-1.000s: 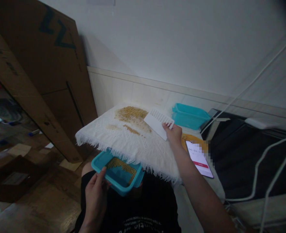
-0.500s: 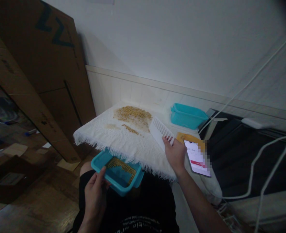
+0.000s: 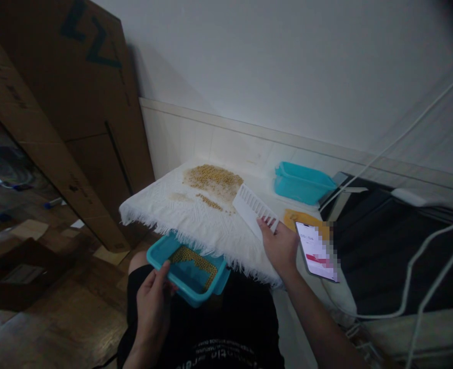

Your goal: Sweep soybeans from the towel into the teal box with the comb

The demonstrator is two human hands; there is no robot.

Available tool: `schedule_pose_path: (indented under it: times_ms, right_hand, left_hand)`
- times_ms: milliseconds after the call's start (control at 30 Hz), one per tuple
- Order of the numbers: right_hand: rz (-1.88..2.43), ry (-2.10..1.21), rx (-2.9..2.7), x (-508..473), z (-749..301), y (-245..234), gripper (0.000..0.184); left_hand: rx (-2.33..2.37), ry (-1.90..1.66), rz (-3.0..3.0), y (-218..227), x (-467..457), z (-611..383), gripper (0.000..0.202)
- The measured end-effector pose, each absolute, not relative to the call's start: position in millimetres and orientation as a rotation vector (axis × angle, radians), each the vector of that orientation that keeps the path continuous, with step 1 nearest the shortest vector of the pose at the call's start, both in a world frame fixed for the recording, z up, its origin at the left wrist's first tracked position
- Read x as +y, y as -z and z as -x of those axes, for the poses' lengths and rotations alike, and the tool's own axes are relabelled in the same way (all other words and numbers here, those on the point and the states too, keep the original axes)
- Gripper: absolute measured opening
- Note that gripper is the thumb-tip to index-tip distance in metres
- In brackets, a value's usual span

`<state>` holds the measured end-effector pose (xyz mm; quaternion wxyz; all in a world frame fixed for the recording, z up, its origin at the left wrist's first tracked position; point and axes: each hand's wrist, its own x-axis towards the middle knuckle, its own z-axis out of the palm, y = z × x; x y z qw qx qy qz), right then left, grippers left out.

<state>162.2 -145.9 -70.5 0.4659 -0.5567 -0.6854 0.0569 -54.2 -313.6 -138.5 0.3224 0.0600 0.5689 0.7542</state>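
My left hand point(image 3: 153, 294) grips the near left rim of a teal plastic tub point(image 3: 196, 297), thumb over the edge. The tub sits at my lap, below the fringed edge of a white cloth point(image 3: 165, 215), and holds yellow beans point(image 3: 199, 259) that look like soybeans. In my right hand point(image 3: 282, 246) is a white slotted plastic plate point(image 3: 255, 207), tilted over the cloth. Its far end is beside a spread heap of the same beans point(image 3: 214, 177). A smaller strip of beans point(image 3: 209, 201) lies nearer to me.
A second teal tub point(image 3: 303, 183) stands by the wall. A lit phone point(image 3: 314, 251) lies right of my right hand, against a yellow-orange item point(image 3: 293, 218). White cables point(image 3: 407, 277) cross the right side. A tall cardboard box point(image 3: 96, 118) stands at the left.
The white slotted plate has shifted slightly left toward the beans with my right hand. My left hand still holds the tub. The whole view has moved a little.
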Motion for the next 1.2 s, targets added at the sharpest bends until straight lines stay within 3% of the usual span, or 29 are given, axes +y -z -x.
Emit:
schedule_pose_path:
  times_ms: [667, 1200]
  right_hand:
    - [1.417, -0.106, -1.69, -144.8, -168.0, 69.4, 0.048]
    - [1.33, -0.323, -1.679, -150.6, -170.7, 63.7, 0.043]
  left_hand:
    - [1.394, -1.97, -0.133, 144.6, -315.8, 55.6, 0.042]
    - [1.422, -1.973, -0.121, 143.0, -314.5, 55.2, 0.043]
